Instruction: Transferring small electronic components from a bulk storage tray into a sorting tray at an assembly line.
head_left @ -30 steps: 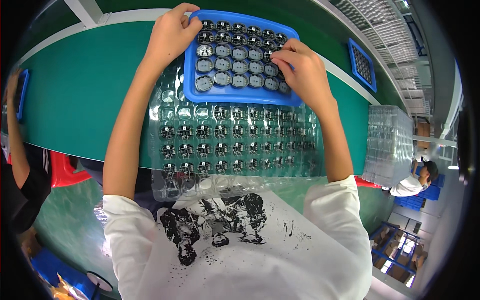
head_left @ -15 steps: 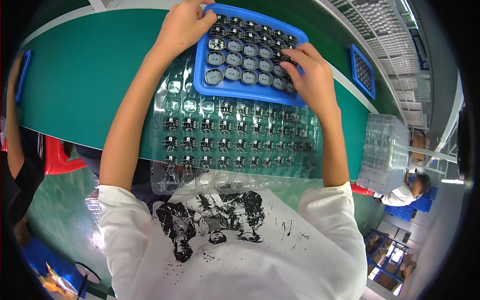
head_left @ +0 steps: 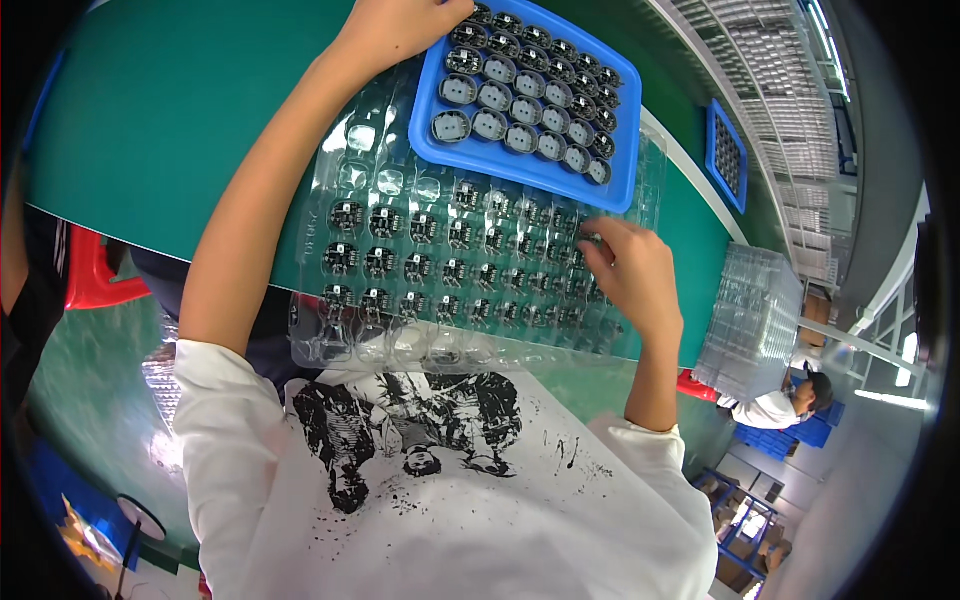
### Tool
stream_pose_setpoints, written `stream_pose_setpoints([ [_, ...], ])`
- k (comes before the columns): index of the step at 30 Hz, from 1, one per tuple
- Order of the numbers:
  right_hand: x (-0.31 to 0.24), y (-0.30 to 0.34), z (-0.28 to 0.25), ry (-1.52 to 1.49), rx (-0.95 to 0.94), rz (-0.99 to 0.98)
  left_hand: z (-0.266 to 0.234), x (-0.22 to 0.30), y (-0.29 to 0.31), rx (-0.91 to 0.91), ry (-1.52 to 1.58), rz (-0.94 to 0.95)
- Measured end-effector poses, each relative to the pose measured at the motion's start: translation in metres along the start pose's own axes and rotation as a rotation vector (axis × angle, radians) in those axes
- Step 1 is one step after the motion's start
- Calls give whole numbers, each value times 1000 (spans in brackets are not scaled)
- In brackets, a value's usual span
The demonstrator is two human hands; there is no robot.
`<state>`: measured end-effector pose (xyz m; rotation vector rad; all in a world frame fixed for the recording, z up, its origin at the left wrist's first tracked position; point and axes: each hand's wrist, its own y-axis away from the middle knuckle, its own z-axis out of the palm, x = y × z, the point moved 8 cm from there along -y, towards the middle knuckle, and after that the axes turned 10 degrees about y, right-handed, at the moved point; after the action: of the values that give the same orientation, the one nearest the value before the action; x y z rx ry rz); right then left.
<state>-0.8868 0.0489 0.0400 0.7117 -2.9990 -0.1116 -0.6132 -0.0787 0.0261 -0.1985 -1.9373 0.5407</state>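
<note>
- A shallow, rounded-corner tray of smooth blue plastic sits at the far side of the work area, tilted in view, its raised rim running around neat rows of parts.
- In the tray, small round cups with dark rims and flat pale-grey insides fill the nearer left rows; each grey face has small dark marks.
- Along the tray's far rows and right side, the cups carry black electronic pieces, busier in texture, with tiny bright spots.
- Nearer the body, a thin sheet of clear moulded plastic shines with reflections; its rounded pockets are pressed in a regular grid, and the tray overlaps its far portion.
- Many of those pockets hold black components with silvery prongs; a few at the far left are bare and glossy.
- The sheet lies on a smooth, matt green surface, its near edge jutting past the surface's edge.
- The left hand is at the tray's far left corner, its fingers bent in at the rim; the top of the view cuts it off, so I cannot tell whether it is clamped there.
- The right hand is over the sheet's right part, thumb and forefinger close together near a dark component; I cannot tell whether they pinch it.
</note>
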Motion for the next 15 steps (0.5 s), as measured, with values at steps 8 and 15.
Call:
stream_pose_setpoints([
  [8, -8, -4, -13, -67, 51, -64, 0, -10, 1, -35, -9, -88],
  [15, -3, -52, -56, -255, 320, -113, -1, 2, 2, -24, 7, -46],
])
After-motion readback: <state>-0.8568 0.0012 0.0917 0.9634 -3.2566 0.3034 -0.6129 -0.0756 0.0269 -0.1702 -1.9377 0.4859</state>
